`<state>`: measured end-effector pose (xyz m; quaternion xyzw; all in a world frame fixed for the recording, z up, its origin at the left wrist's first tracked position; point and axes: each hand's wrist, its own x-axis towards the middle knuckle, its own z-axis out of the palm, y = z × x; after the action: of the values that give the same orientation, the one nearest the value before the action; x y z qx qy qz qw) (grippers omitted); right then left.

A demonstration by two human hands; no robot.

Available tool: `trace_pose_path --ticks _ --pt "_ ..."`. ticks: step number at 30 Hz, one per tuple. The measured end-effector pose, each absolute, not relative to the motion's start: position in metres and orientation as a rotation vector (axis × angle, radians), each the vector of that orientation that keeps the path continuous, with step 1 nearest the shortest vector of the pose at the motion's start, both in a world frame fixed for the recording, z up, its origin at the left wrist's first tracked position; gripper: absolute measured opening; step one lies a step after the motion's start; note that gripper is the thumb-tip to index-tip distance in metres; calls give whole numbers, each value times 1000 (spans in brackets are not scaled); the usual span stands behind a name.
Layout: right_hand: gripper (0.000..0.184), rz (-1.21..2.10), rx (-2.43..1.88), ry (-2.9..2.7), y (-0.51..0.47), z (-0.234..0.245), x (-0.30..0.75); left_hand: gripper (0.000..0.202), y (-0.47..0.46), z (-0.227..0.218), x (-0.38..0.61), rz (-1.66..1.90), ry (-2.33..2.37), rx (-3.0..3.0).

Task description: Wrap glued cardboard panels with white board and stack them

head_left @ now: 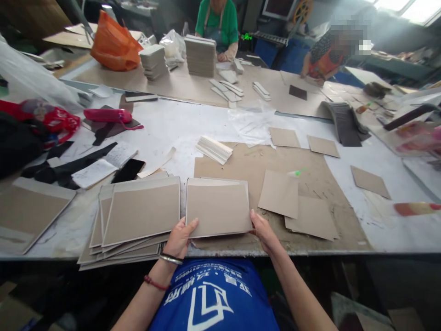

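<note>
A grey-brown cardboard panel with pale edging is held between my two hands at the table's front edge. My left hand grips its lower left corner, thumb on top. At its lower right edge, my right hand closes on the panel with the fingers partly hidden beneath. Just left lies a stack of similar edged panels, unevenly piled. To the right, loose plain cardboard pieces rest on a brown sheet. Beyond the held panel sits a bundle of pale strips.
On the left are an open notebook, a black phone and a pink pouch. A bottle lies at right. Across the table, a person in green and another in an orange apron stand near stacked boards.
</note>
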<state>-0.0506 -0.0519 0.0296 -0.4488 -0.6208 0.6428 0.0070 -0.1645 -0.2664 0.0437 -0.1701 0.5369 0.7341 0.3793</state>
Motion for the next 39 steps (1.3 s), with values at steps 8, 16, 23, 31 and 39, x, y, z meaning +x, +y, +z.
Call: trace_pose_path --ticks 8,16,23,31,39 --pt "35 1292 -1197 -2375 -43 -6 -55 52 -251 -22 -180 1818 1591 -238" --pt "26 1015 -1091 -2568 -37 -22 -54 45 -252 -52 -187 1679 1823 -142" --pt "24 520 -801 -2833 -23 -18 -74 34 -245 -30 -184 1511 1873 -246" --pt "47 305 -498 -3022 -14 -13 -101 30 -248 -5 -176 1361 2167 -289" --pt "44 429 -189 -3062 -24 -6 -56 37 -263 -5 -156 1222 2431 -153"
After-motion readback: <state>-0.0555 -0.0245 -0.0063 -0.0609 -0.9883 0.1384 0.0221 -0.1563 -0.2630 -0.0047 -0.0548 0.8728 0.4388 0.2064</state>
